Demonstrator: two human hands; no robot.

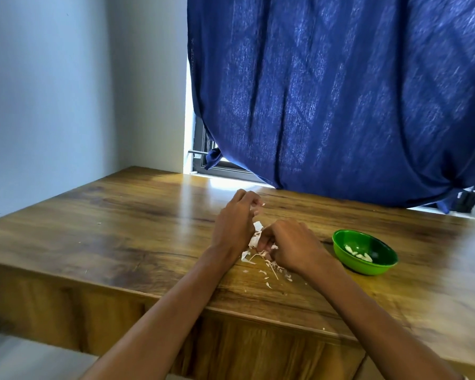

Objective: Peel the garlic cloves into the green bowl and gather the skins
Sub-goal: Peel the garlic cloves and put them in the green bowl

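Note:
My left hand [235, 223] and my right hand [291, 245] meet over the middle of the wooden table [107, 229]. Between them is a garlic piece with papery white skin [255, 237]; my right hand's curled fingers grip it, and my left hand's fingers pinch a strip of skin near its fingertips. Loose skins [269, 270] lie scattered on the table just below my hands. To the right stands the green bowl [340, 242] with several peeled white cloves [358, 253] inside.
A dark blue curtain [340, 91] hangs over a window at the table's far edge. A pale wall stands at the left. The table's near edge runs below my forearms.

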